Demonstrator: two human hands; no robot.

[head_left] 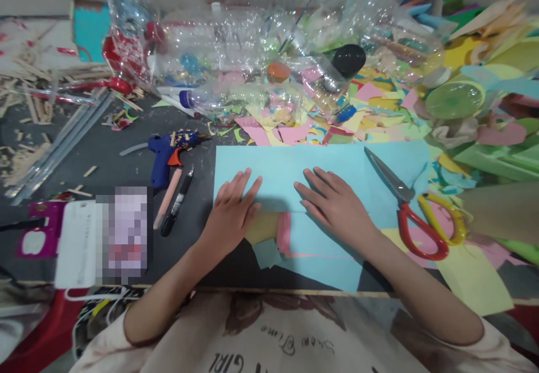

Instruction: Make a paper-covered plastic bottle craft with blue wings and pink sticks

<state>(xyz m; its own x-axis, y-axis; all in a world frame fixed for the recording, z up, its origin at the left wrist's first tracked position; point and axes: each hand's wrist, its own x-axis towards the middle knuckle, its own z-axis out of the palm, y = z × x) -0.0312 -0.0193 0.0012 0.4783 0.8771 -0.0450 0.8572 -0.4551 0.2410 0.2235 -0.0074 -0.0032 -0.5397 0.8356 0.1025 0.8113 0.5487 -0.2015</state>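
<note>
On table (107,173), blue paper (286,165), long axis left-right

Pixelated patch (126,235) left of the left hand (231,215) masks part of the white object (78,244); yellow scrap (263,227) lies partly hidden beneath that hand and the blue sheet (286,171).

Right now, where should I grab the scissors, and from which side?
Grip the scissors by their red and yellow handle loops, coming from the near right. The loops face the person, clear of the right hand; the blades point away, up-left.
</note>
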